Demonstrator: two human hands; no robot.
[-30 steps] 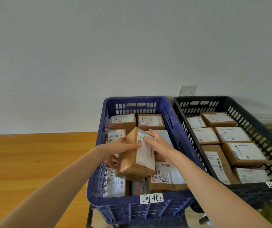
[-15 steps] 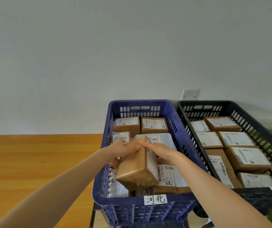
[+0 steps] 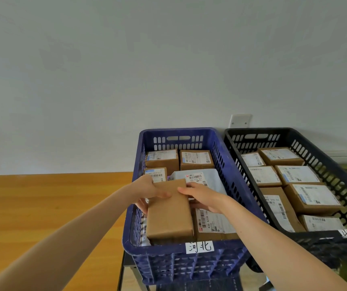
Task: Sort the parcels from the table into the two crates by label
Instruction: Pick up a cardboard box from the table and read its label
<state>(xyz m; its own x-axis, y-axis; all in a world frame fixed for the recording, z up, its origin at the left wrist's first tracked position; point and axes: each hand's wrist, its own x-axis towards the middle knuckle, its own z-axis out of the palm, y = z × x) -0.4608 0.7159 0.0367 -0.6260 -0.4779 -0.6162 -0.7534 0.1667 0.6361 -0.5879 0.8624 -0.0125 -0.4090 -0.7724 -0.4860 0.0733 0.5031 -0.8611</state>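
A brown cardboard parcel [image 3: 169,213] lies plain side up in the near left of the blue crate [image 3: 189,260], on top of other parcels. My left hand [image 3: 150,191] grips its far left corner, thumb on top and fingers under the left edge. My right hand [image 3: 203,196] holds its far right edge, fingers curled around the side. The blue crate holds several labelled parcels and a grey mailer bag [image 3: 207,179]. To its right stands the black crate [image 3: 323,241], also with several labelled boxes.
A wooden table [image 3: 42,206] stretches left of the crates. Both crates carry a white handwritten tag on the near rim and stand on a low frame. A white wall plate [image 3: 240,120] sits on the wall behind them. Something green lies at the far right.
Both hands have turned the parcel from tilted, with its label showing, to flat with the label hidden, and lowered it into the blue crate's near left.
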